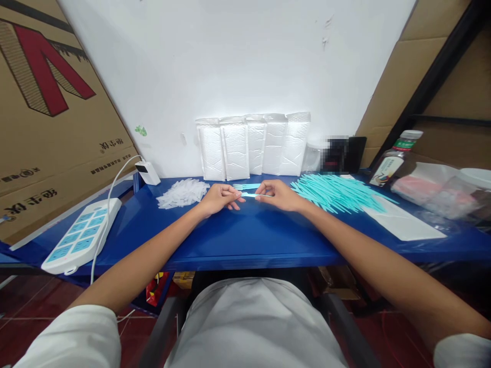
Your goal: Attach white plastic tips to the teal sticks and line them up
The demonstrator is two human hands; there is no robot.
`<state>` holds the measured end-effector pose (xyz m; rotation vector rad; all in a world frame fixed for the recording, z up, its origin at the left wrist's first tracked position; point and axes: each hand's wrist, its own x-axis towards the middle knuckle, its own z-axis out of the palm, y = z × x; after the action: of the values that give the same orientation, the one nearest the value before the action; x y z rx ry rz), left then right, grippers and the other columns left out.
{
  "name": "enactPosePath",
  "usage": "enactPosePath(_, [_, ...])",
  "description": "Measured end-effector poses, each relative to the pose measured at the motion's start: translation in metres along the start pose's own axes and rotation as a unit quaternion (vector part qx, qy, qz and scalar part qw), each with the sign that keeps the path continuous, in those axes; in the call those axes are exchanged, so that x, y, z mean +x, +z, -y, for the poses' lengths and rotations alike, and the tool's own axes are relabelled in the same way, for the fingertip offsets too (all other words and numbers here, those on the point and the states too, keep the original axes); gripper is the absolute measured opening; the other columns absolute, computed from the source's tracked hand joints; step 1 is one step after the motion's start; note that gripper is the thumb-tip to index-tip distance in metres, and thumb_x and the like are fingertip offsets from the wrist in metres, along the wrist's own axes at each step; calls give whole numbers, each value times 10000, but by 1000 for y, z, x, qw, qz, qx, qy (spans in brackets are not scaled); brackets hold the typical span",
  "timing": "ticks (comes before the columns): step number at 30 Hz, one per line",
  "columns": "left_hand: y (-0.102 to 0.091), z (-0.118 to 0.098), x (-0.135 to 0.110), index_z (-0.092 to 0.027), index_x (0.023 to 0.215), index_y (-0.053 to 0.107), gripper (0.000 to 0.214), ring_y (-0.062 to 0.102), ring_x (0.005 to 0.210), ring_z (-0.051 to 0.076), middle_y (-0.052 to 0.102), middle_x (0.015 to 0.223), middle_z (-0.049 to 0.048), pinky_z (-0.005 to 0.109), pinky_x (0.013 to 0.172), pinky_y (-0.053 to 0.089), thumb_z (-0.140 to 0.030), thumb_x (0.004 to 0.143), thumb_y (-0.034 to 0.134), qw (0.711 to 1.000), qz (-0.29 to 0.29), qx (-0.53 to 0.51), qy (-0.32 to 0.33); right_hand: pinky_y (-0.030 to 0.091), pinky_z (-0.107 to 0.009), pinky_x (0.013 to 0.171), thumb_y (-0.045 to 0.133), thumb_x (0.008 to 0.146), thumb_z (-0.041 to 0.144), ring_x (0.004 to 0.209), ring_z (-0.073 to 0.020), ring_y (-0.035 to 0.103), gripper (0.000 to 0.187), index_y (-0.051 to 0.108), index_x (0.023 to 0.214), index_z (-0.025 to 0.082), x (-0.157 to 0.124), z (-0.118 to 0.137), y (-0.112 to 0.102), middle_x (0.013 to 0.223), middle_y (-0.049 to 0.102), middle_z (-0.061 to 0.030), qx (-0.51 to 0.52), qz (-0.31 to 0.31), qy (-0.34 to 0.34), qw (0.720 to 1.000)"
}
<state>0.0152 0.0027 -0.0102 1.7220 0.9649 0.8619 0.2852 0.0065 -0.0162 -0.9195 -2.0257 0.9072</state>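
A thin turquoise stick (250,194) spans the gap between my two hands, held level just above the table. My left hand (221,199) pinches its left end; whether one of the small translucent pieces is in that pinch I cannot tell. At the other end, the fingers of my right hand (279,196) are closed round the stick. Just behind the hands lie a few more turquoise sticks (246,186). A heap of small translucent white pieces (181,193) is left of my left hand. To the right of my right hand spreads a large pile of turquoise sticks (337,192).
White padded envelopes (236,148) lean on the wall behind the blue table (233,235). A power strip (82,232) and a white charger (148,173) with a cable are at left. A bottle (395,158), white sheet (406,220) and plastic bags (433,191) stand or lie right.
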Motion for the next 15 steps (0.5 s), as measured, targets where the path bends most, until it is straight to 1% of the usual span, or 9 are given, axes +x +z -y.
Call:
enactPosePath(6, [0,2,1,-139,915,712,528,769,726,228,813,1035,185,310,612,559,-648,816,812,1000,5,9,6,473,-269,604,839,741,581,698,-164,637,465,725,899,159,1,0,1,797,724,-58,17,-2,16,1000])
enactPosePath(9, [-1,4,5,-146,921,685,528,762,702,220,810,1029,179,305,588,553,-662,846,774,999,5,32,24,469,-271,606,844,738,553,702,-166,636,445,740,902,153,4,0,0,805,728,-61,15,-14,22,1000])
enactPosePath(12, [-3,7,9,-163,950,667,511,734,654,203,803,918,138,299,561,543,-668,891,717,995,-12,82,55,476,-281,628,810,778,523,704,-164,627,400,768,922,152,7,-2,-3,833,735,-59,-13,-31,22,999])
enactPosePath(15, [-6,13,12,-180,925,663,483,695,599,186,757,767,83,294,555,535,-663,912,687,987,-39,136,72,502,-302,698,776,815,489,765,-183,652,353,790,946,162,9,-7,-7,870,751,-58,-45,-39,1,998])
